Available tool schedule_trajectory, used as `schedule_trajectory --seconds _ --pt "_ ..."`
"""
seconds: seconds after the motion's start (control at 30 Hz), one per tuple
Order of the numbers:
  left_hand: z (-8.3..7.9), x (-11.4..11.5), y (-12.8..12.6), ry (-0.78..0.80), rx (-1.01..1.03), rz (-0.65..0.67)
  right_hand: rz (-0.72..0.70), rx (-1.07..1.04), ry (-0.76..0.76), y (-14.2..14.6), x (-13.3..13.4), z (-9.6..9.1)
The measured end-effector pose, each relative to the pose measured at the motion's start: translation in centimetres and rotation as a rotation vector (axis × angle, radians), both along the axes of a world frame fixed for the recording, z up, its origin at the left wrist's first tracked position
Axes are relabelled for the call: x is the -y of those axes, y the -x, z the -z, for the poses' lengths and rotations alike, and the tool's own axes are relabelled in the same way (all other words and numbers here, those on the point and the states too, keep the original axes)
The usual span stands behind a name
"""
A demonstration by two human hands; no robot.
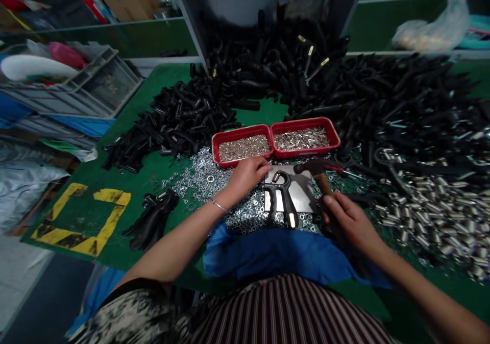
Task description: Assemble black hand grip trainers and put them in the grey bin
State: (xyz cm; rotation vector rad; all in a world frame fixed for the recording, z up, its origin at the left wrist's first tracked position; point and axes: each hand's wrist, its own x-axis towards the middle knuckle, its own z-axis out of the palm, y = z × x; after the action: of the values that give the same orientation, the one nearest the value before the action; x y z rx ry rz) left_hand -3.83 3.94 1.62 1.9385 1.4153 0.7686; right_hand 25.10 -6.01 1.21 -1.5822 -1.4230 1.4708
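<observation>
A black hand gripper lies on a grey metal plate in front of me. My left hand reaches to its top, fingers pinched together near the left red tray; what they pinch is too small to see. My right hand is wrapped round the wooden handle of a hammer, whose dark head lies over the plate's upper right corner. The right red tray holds small metal parts. Loose washers cover the green table around the plate.
Large heaps of black handles fill the back and right of the table. Metal springs pile up at right. Several finished grippers lie at left beside yellow tape. A blue cloth covers the near edge. Grey crates stand far left.
</observation>
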Motion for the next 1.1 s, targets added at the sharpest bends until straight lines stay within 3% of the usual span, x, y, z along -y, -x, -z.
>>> schedule_trajectory --seconds 0.13,0.2,0.37,0.63,0.9,1.1 --pt "1.3 -0.3 -0.6 0.252 0.165 0.023 0.113 -0.261 0.093 0.0 0.6 2.4" --pt "1.6 -0.7 -0.7 0.273 0.162 0.044 0.135 -0.307 0.097 -0.1 0.5 3.0" --pt "2.0 -0.8 -1.7 0.059 -0.084 0.073 0.157 -0.341 0.123 -0.5 0.2 3.7" --pt "3.6 -0.8 -3.2 -0.038 -0.134 0.056 0.146 -0.337 0.137 -0.8 0.4 5.1" --pt "4.1 -0.3 -3.6 -0.163 -0.224 0.067 0.148 -0.33 0.141 -0.7 0.2 4.8" --pt "4.9 0.5 -3.1 -0.413 -0.496 0.198 0.146 -0.301 0.097 -0.5 0.7 3.7"
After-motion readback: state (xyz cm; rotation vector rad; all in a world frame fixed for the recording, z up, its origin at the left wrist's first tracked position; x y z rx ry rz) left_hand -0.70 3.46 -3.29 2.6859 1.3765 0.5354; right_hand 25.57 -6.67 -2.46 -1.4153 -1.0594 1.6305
